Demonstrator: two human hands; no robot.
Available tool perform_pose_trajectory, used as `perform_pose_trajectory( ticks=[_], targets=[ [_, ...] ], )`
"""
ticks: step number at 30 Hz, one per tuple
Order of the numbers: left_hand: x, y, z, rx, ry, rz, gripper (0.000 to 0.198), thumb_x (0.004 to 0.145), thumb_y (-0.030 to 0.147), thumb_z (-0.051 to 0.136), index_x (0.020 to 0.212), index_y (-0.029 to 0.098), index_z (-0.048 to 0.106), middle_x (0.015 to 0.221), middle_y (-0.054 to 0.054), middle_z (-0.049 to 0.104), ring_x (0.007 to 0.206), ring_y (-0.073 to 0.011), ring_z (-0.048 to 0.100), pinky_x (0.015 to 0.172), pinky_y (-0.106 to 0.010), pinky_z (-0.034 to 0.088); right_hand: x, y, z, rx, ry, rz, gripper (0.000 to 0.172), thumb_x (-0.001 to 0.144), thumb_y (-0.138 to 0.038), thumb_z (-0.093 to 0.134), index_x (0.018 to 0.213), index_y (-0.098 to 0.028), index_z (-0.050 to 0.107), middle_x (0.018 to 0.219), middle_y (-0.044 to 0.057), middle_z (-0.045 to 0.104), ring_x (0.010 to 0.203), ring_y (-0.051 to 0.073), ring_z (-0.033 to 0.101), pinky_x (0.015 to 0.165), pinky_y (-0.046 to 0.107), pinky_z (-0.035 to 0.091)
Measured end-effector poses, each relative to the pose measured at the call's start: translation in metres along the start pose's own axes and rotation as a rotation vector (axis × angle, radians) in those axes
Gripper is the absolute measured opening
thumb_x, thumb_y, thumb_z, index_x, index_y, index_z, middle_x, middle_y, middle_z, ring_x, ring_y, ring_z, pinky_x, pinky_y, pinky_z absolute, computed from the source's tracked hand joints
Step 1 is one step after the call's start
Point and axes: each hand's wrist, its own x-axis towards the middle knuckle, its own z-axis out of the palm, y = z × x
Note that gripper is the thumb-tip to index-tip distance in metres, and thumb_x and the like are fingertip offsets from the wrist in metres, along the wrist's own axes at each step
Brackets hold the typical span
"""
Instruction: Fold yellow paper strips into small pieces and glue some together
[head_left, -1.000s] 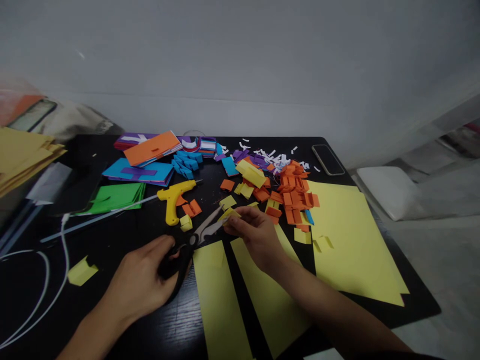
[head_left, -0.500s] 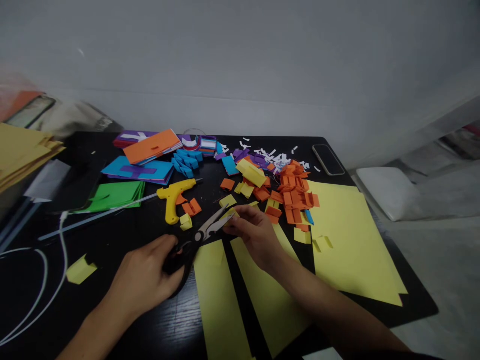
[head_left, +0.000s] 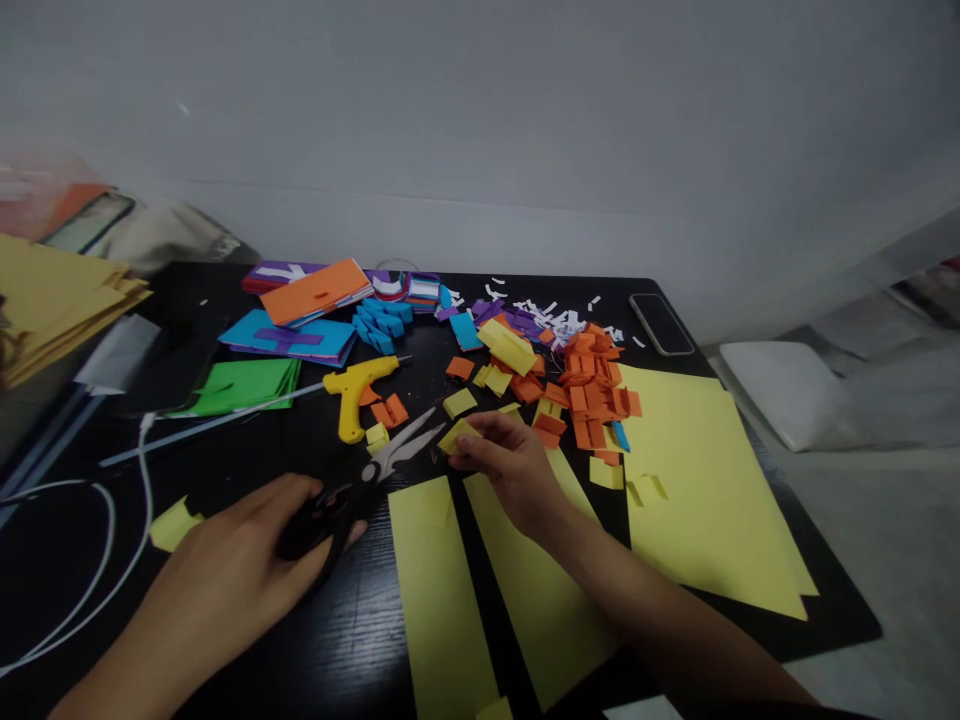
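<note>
My left hand [head_left: 247, 560] grips the black handles of a pair of scissors [head_left: 367, 478], whose blades stand a little apart and point up and right. Between the thumb and fingers of my right hand [head_left: 514, 470] is a small yellow paper piece [head_left: 459, 437], just right of the blade tips and apart from them. Below the hands lie two yellow paper strips [head_left: 442, 600], partly under my right forearm. A heap of orange folded paper pieces [head_left: 596, 385] sits beyond my right hand, with several yellow ones among it.
A yellow glue gun [head_left: 352, 390] lies left of the scissors. Behind it are stacks of blue [head_left: 292, 338] and green paper [head_left: 240, 385]. Larger yellow sheets [head_left: 705, 500] and a phone [head_left: 661, 323] lie on the right. A white cable [head_left: 142, 500] loops at the left.
The scissors have drawn back left and down with my left hand, away from the yellow paper piece. My right hand stays nearly in place, still holding that piece.
</note>
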Motion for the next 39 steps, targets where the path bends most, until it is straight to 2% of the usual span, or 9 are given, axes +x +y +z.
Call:
perform_pose_trajectory(
  ticks=[3,7,11,15,19,25,29,34,39],
  targets=[
    [-0.013,-0.012,0.001,0.047,0.042,-0.026,0.032,0.088,0.055,0.064,0.1,0.026,0.071,0.098,-0.006,0.08,0.08,-0.0283,0.079,0.058,-0.03,0.059,0.0,0.0,0.0,0.023,-0.02,0.03,0.027,0.064,-0.026,0.094,0.084,-0.021,0.076,0.075,-0.003,0.076,0.07,0.015,0.075,0.073,0.029,0.062],
    [-0.028,-0.021,0.006,0.026,0.069,-0.091,0.037,0.086,0.061,0.063,0.097,0.026,0.07,0.094,-0.005,0.08,0.08,-0.029,0.079,0.056,-0.03,0.059,-0.001,-0.001,0.002,0.035,-0.036,0.031,0.028,0.064,-0.026,0.094,0.084,-0.021,0.075,0.077,-0.002,0.076,0.071,0.015,0.074,0.075,0.031,0.063],
    [-0.03,-0.008,0.012,-0.028,0.061,-0.078,0.033,0.089,0.057,0.062,0.094,0.025,0.067,0.091,-0.004,0.078,0.078,-0.0254,0.077,0.06,-0.03,0.058,-0.002,-0.001,0.004,0.035,-0.057,0.023,0.028,0.066,-0.028,0.094,0.085,-0.022,0.074,0.078,-0.003,0.076,0.074,0.016,0.075,0.077,0.032,0.064],
    [-0.02,0.01,0.017,0.009,0.045,-0.01,0.028,0.091,0.051,0.057,0.085,0.024,0.063,0.078,-0.002,0.072,0.066,-0.0225,0.072,0.055,-0.03,0.053,-0.003,-0.001,0.004,0.032,-0.059,0.019,0.028,0.067,-0.029,0.094,0.086,-0.022,0.074,0.08,-0.002,0.075,0.076,0.016,0.075,0.08,0.034,0.065],
    [-0.008,0.016,0.02,0.055,0.028,0.028,0.02,0.087,0.042,0.055,0.084,0.024,0.064,0.078,-0.002,0.074,0.064,-0.0234,0.074,0.052,-0.03,0.05,-0.001,-0.001,0.002,0.044,-0.034,-0.001,0.03,0.066,-0.03,0.094,0.087,-0.022,0.074,0.077,-0.003,0.074,0.074,0.015,0.073,0.081,0.034,0.065],
    [-0.01,-0.003,0.022,0.087,0.117,-0.01,0.029,0.09,0.046,0.052,0.1,0.024,0.066,0.097,-0.009,0.079,0.082,-0.03,0.079,0.062,-0.036,0.06,0.001,-0.001,0.001,0.028,0.013,-0.02,0.033,0.067,-0.032,0.093,0.091,-0.023,0.072,0.079,-0.003,0.072,0.073,0.015,0.072,0.074,0.032,0.064],
    [-0.019,-0.018,0.017,0.138,0.096,-0.124,0.031,0.091,0.05,0.055,0.106,0.025,0.064,0.095,-0.007,0.078,0.073,-0.027,0.076,0.054,-0.034,0.057,0.0,-0.002,0.001,-0.009,0.006,-0.037,0.034,0.069,-0.033,0.092,0.096,-0.023,0.074,0.081,-0.003,0.071,0.066,0.012,0.066,0.064,0.025,0.058],
    [-0.018,-0.023,0.012,0.05,0.031,-0.207,0.039,0.085,0.057,0.054,0.106,0.025,0.062,0.103,-0.01,0.074,0.088,-0.0348,0.074,0.07,-0.048,0.061,-0.002,-0.002,0.003,-0.051,-0.051,-0.034,0.031,0.075,-0.033,0.088,0.101,-0.023,0.075,0.08,-0.003,0.069,0.06,0.008,0.058,0.056,0.022,0.048],
    [-0.01,-0.028,0.008,-0.018,-0.03,-0.184,0.039,0.083,0.057,0.056,0.104,0.025,0.066,0.11,-0.013,0.07,0.102,-0.0378,0.07,0.088,-0.054,0.058,-0.003,0.001,0.001,-0.054,-0.093,-0.031,0.028,0.075,-0.034,0.089,0.096,-0.022,0.073,0.084,-0.002,0.069,0.065,0.01,0.06,0.061,0.026,0.052]
  ],
)
